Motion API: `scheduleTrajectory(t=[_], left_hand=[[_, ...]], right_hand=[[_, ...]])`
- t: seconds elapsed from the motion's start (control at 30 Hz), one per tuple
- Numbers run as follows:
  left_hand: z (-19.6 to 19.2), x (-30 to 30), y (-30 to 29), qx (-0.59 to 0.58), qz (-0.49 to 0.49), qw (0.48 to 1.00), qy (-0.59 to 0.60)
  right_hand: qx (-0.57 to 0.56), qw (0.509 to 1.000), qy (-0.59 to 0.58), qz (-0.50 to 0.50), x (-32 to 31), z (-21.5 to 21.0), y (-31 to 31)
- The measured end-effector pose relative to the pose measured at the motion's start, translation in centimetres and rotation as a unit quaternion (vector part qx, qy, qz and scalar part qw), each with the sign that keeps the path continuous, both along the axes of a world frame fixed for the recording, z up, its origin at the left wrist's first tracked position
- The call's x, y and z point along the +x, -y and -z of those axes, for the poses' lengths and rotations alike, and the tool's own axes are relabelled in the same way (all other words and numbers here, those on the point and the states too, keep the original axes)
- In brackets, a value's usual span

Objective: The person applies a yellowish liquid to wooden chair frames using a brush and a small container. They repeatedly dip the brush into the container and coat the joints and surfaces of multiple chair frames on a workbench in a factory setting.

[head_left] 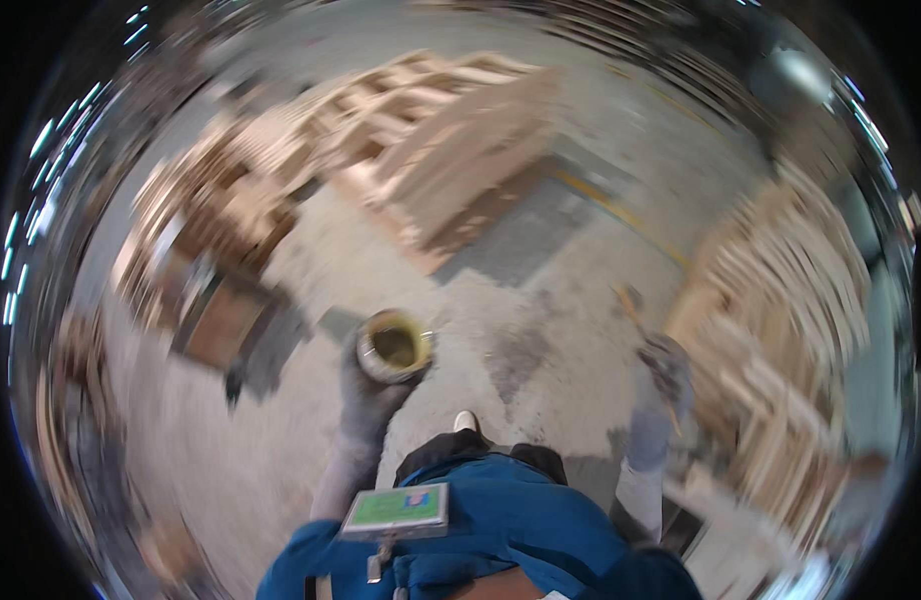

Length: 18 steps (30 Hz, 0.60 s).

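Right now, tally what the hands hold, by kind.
Open cans: 1, a round can with yellowish inside, in the left hand.
Brushes: 1, a wooden-handled brush in the right hand.
Total: 2.

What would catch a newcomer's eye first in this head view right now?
Probably the open round tin with yellowish contents, held up at centre by the gloved left hand. To the right, the gloved right hand grips a thin wooden-handled tool, likely a brush. Blurred stacks of pale wooden frames lie on the concrete floor beyond and along the right side.
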<state>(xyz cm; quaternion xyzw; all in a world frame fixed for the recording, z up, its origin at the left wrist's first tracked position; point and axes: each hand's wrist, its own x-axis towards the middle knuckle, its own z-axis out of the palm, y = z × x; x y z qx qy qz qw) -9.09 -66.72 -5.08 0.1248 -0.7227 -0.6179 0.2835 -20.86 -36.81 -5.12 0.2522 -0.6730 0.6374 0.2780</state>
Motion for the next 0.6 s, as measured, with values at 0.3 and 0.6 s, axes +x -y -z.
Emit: scheduleTrajectory(t=[0.3,0.6], left_hand=[[4.3,-11.0,-3.1,0.647,0.140,0.731,0.164],[0.7,-18.5,-16.0,0.059,0.338,0.937,0.057]], right_hand=[[0.114,0.951,0.088,0.273,3.7,-2.7,-7.6],[0.055,0.966,0.003,0.254,1.0,-0.2,-15.1]])
